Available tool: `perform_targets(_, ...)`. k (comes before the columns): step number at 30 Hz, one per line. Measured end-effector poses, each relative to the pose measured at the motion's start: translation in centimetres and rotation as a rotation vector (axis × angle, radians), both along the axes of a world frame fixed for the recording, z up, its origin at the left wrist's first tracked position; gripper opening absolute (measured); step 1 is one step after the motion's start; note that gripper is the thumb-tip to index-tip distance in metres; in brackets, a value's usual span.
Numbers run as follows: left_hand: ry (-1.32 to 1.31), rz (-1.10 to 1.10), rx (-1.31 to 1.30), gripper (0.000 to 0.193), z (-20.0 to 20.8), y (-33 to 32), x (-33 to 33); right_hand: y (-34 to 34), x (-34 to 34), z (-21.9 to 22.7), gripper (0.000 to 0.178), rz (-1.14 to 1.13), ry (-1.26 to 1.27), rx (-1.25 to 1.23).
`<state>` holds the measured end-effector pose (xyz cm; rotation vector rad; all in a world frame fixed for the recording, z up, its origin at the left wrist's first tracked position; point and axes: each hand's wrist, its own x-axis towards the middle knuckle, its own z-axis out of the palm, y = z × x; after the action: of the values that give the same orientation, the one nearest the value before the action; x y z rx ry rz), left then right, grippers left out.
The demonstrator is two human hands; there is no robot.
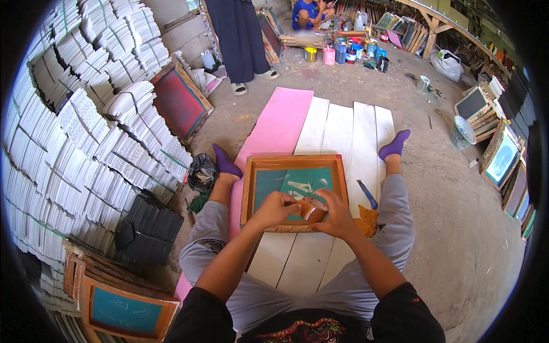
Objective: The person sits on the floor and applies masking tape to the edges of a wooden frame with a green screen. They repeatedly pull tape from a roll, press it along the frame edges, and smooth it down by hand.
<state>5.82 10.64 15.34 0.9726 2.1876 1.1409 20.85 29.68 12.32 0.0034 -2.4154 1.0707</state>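
Between my hands is a roll of brown packing tape [312, 214], held above the near side of a wooden-framed printing screen [249, 188]. My right hand [337, 216] grips the roll from its right side, fingers curved around it. On the roll's left, my left hand [276, 209] has its fingers pinched together at the tape; the loose end itself is too small to make out. The screen's green mesh [269, 184] carries pale cut shapes [303, 186]. Beside the frame on the right lie a blue-handled cutter [367, 194] and a crumpled orange-brown cloth [366, 222].
White boards [337, 128] and a pink board [280, 123] lie under the screen, between my outstretched legs. Tall stacks of white sheets [86, 154] fill the left. More framed screens [126, 308] lean nearby. Paint cans [350, 56] and two other people are at the far side.
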Motion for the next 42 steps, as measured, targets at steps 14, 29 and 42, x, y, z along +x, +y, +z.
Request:
perform_targets(14,-0.334,0.137,0.000,0.031,-5.5,-6.3,2.3,-3.7,1.0,-4.3,0.058,0.174,-0.208,-0.111)
perform_targets(29,-0.896,0.416,0.160,0.027,-12.5,-8.6,4.3,-4.9,0.3,-7.5,0.063,0.268,-0.398,-0.016)
perform_targets(42,-0.907,0.301,0.140,0.028,-14.1,-8.7,4.5,-2.3,2.3,-8.2,0.066,0.328,-0.537,0.322)
